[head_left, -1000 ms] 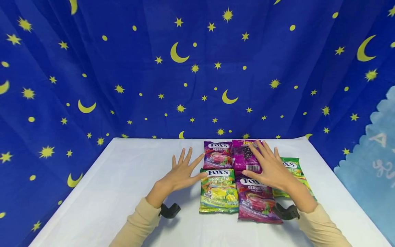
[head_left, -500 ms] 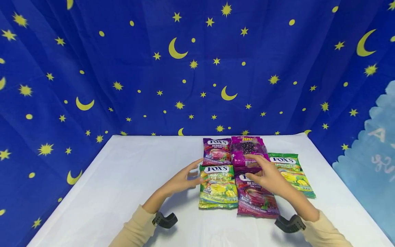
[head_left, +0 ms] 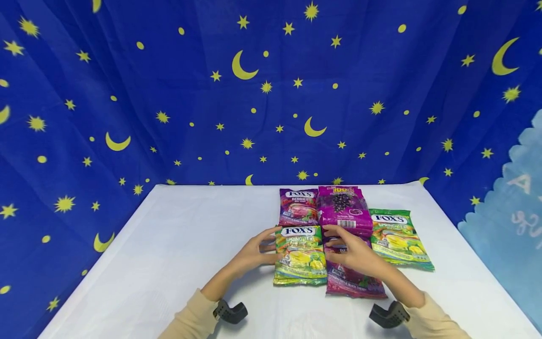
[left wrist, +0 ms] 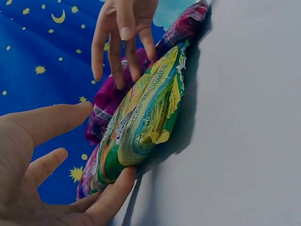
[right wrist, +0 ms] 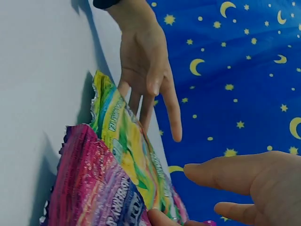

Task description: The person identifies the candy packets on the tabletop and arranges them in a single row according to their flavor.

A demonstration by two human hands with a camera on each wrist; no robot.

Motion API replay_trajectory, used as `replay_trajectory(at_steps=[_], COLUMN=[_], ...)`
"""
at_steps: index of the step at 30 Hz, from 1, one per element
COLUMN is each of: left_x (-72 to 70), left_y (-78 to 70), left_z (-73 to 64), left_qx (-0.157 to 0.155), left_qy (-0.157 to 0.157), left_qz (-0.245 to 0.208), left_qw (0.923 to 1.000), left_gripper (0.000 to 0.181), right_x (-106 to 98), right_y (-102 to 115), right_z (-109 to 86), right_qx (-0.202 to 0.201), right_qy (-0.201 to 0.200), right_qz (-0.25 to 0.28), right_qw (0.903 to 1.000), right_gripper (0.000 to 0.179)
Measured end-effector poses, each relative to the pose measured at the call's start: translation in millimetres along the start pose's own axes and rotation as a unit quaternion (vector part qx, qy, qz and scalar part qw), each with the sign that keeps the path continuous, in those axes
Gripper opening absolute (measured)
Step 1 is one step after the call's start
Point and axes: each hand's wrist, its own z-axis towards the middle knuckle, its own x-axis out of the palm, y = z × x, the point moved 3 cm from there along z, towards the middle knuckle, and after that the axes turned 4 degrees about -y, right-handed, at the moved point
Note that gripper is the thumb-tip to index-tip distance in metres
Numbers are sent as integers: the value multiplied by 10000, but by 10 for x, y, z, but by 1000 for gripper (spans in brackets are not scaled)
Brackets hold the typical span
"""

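Note:
A green and yellow Fox's Spring Tea candy bag (head_left: 299,258) lies flat on the white table between my hands. My left hand (head_left: 252,254) is at its left edge, fingers spread; in the left wrist view a fingertip meets the bag's green side (left wrist: 115,162). My right hand (head_left: 355,254) reaches over the purple Fox's Berries candy bag (head_left: 353,285), its fingertips by the green bag's right edge. Part of that Berries bag is hidden under this hand. In the right wrist view, the Berries bag (right wrist: 91,183) overlaps the green one (right wrist: 127,146).
Behind lie another Fox's Berries bag (head_left: 298,207) and a purple bag with dark grapes on it (head_left: 345,207). A second Spring Tea bag (head_left: 400,240) lies tilted at the right. The white table (head_left: 190,226) ends at a blue star-and-moon curtain (head_left: 271,103).
Both hands have come down from being spread above the bags to the two sides of the front green bag. The right hand has moved left and nearer, uncovering the grape bag and right-hand green bag.

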Motion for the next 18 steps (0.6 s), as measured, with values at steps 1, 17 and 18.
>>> replay_trajectory(at_steps=[1, 17, 18], left_x=[4, 25, 25], left_y=[3, 78, 89], left_z=[1, 7, 9], left_qx=[22, 59, 38], left_qy=[19, 253, 246], left_qz=[5, 293, 271], left_qw=[10000, 9992, 9993], left_gripper=[72, 67, 67], right_x=[9, 91, 102], right_y=[-7, 4, 6], right_z=[4, 187, 202], right_qx=[9, 1024, 1027], right_qy=[0, 659, 696], right_qz=[-5, -604, -635], right_qw=[10000, 9907, 9902], right_gripper=[66, 90, 90])
